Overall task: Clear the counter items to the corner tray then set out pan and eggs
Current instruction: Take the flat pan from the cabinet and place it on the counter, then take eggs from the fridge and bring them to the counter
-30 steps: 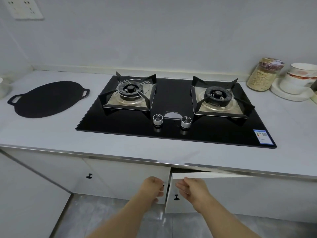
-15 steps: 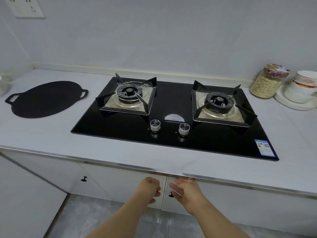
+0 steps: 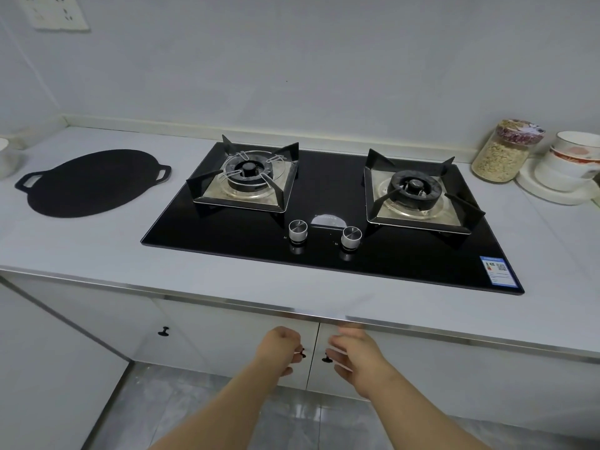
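Observation:
A flat black two-handled pan (image 3: 87, 183) lies on the white counter (image 3: 97, 251), left of the stove. No eggs are in sight. Below the counter edge, my left hand (image 3: 279, 349) is curled at the small black knob (image 3: 302, 354) of the left cabinet door, fingertips on it. My right hand (image 3: 357, 355) is blurred, with its fingers stretched out against the right cabinet door (image 3: 422, 368) beside that door's knob (image 3: 326, 359). Both doors sit flush and shut.
A black glass two-burner gas stove (image 3: 324, 190) fills the counter's middle. At the far right a jar of grains (image 3: 501, 154) stands by stacked bowls (image 3: 571, 157) on a white round tray (image 3: 548, 194). A white object (image 3: 5, 157) shows at the left edge.
The right cabinet door, ajar a second ago, has swung shut under my right hand. My left hand stayed at the left knob. The view rose slightly.

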{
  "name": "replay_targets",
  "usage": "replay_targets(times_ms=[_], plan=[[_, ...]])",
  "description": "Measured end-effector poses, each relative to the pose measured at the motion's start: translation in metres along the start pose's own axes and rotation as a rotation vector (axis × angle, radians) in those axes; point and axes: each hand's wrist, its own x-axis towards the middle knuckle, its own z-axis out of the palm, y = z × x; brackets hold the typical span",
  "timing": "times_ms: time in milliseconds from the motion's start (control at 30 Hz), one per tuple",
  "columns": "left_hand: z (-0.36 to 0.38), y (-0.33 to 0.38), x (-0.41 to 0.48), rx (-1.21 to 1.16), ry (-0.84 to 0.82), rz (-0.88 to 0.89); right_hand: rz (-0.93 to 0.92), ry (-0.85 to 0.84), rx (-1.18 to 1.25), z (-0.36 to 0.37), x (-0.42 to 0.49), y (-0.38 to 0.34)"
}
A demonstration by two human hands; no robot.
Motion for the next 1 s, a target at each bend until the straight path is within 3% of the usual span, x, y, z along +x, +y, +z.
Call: replay_targets(times_ms=[200, 533, 833, 1000], plan=[[-0.007, 0.004, -0.018, 0.006, -0.054, 0.101, -0.017, -0.034, 0.01, 0.006, -0.019, -0.005], [0.016, 0.081, -0.058, 0.061, -0.19, 0.351, -0.238, 0.038, 0.244, -0.029, -0.072, -0.048], [0.138, 0.163, -0.127, 0.092, -0.396, 0.578, -0.53, 0.32, 0.363, -0.177, -0.138, -0.112], [0.258, 0.196, -0.187, 0.184, -0.585, 0.702, -0.667, 0.524, 0.412, -0.294, -0.184, -0.131]])
